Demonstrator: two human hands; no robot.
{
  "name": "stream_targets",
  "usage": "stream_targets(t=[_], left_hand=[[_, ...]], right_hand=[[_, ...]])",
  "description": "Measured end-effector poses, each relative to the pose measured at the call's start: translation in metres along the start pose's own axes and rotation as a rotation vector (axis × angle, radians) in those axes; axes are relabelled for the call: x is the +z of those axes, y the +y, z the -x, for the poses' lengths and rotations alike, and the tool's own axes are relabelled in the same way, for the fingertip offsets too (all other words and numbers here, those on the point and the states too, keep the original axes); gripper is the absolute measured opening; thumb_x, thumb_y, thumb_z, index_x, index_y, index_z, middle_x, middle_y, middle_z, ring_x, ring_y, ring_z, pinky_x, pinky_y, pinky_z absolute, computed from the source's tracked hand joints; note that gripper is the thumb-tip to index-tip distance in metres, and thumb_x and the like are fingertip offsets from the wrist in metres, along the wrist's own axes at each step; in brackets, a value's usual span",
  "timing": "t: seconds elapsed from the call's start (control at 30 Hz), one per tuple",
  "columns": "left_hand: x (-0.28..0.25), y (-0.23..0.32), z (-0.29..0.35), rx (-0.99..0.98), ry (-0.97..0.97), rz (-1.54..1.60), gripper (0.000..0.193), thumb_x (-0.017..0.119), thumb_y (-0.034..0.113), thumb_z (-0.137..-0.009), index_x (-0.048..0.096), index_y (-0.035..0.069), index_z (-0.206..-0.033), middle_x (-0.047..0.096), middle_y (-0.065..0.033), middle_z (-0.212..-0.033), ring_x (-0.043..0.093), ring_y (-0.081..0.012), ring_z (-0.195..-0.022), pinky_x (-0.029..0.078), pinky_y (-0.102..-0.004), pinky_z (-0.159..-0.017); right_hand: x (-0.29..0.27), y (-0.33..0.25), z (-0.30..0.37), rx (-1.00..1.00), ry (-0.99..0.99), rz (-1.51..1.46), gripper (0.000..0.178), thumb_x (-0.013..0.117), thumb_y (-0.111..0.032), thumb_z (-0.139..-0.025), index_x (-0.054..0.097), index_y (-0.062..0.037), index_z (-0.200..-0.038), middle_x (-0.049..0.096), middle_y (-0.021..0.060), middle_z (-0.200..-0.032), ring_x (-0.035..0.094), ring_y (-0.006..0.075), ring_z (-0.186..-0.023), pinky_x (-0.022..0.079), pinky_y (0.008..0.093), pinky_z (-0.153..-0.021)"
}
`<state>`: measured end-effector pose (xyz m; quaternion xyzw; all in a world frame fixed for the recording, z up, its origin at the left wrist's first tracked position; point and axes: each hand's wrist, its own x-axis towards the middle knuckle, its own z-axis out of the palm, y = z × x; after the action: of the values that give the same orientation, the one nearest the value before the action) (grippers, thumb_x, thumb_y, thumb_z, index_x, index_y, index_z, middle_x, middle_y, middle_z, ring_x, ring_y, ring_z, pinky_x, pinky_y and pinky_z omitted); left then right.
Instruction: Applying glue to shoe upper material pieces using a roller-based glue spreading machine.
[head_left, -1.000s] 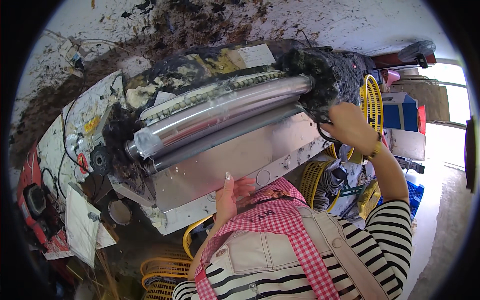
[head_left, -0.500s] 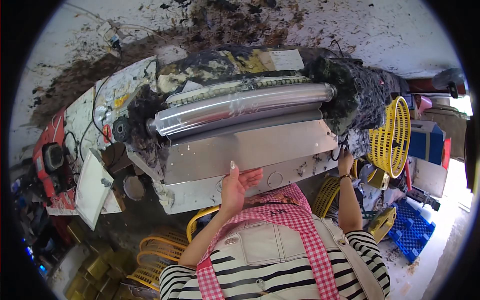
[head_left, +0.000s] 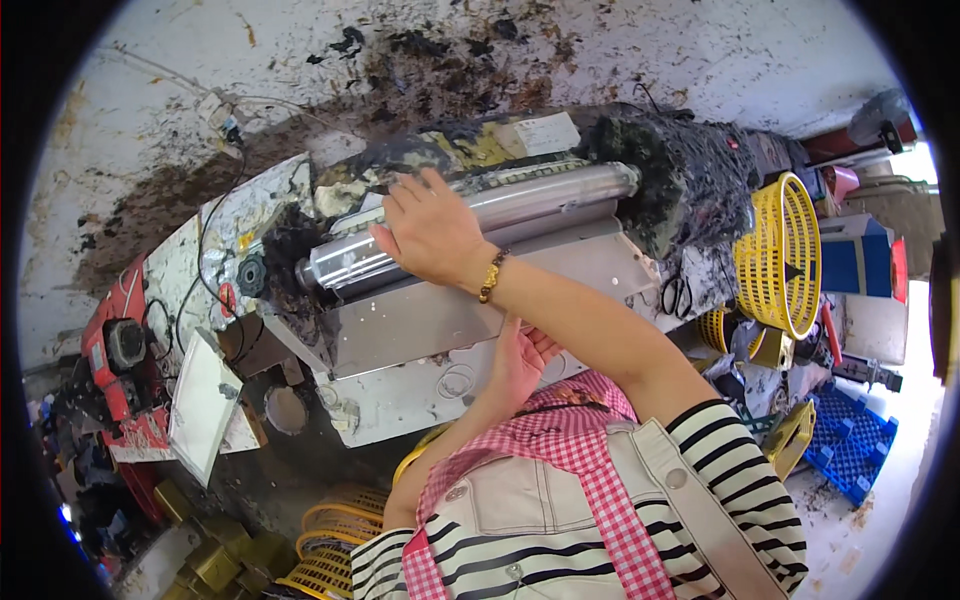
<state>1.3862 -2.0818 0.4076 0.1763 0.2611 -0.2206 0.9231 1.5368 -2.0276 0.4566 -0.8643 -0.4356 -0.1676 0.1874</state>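
Observation:
A shiny metal roller (head_left: 560, 193) spans the machine in front of me, above a sloping grey metal plate (head_left: 400, 328). My right hand (head_left: 432, 228) reaches across to the left over the roller, its back toward me, fingers stretched to the far side; nothing shows in it. Below that forearm, my left hand (head_left: 522, 358) is at the plate's front edge, palm up with fingers loosely apart and no object visible in it. Black-handled scissors (head_left: 677, 296) rest at the right end of the machine. Whatever lies under my right palm is hidden.
Dark fibre fluff (head_left: 690, 180) coats the machine's right end. A yellow plastic basket (head_left: 781, 255) stands to the right, with a blue crate (head_left: 845, 445) below it. A black knob (head_left: 252, 275) and a white panel (head_left: 203, 405) are on the left. Orange-yellow baskets (head_left: 335, 535) lie low left.
My right hand has left the scissors at the right and swung left over the roller. The left hand has shifted a little right. The whole view has tilted slightly.

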Motion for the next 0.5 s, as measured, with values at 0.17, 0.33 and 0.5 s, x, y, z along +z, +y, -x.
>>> stream_targets(t=[0.17, 0.33, 0.5], left_hand=[[0.000, 0.004, -0.003, -0.046, 0.002, 0.169, 0.062, 0.039, 0.049, -0.088, 0.047, -0.006, -0.116, 0.055, -0.0218, -0.111, 0.056, -0.0273, -0.102, 0.044, -0.0372, -0.090], [0.006, 0.012, -0.009, -0.047, -0.062, 0.205, 0.065, 0.039, 0.049, -0.089, 0.045, -0.010, -0.116, 0.054, -0.0245, -0.111, 0.056, -0.0295, -0.103, 0.045, -0.0372, -0.089], [0.007, 0.021, -0.009, -0.065, -0.126, 0.226, 0.062, 0.040, 0.046, -0.089, 0.043, -0.009, -0.119, 0.052, -0.0235, -0.115, 0.054, -0.0299, -0.105, 0.044, -0.0368, -0.089]], right_hand=[[-0.021, 0.031, 0.011, 0.086, -0.149, -0.002, 0.028, 0.044, -0.026, -0.085, 0.058, -0.0064, -0.071, 0.060, 0.0091, -0.077, 0.055, 0.0247, -0.087, 0.036, 0.0403, -0.088], [-0.043, 0.070, 0.029, 0.130, -0.294, 0.086, 0.028, 0.036, -0.023, -0.087, 0.057, -0.0083, -0.077, 0.062, 0.0089, -0.087, 0.055, 0.0266, -0.100, 0.035, 0.0445, -0.094], [-0.054, 0.093, 0.040, 0.138, -0.295, 0.060, 0.029, 0.035, -0.024, -0.088, 0.058, -0.0079, -0.080, 0.061, 0.0085, -0.090, 0.054, 0.0256, -0.100, 0.033, 0.0450, -0.096]])
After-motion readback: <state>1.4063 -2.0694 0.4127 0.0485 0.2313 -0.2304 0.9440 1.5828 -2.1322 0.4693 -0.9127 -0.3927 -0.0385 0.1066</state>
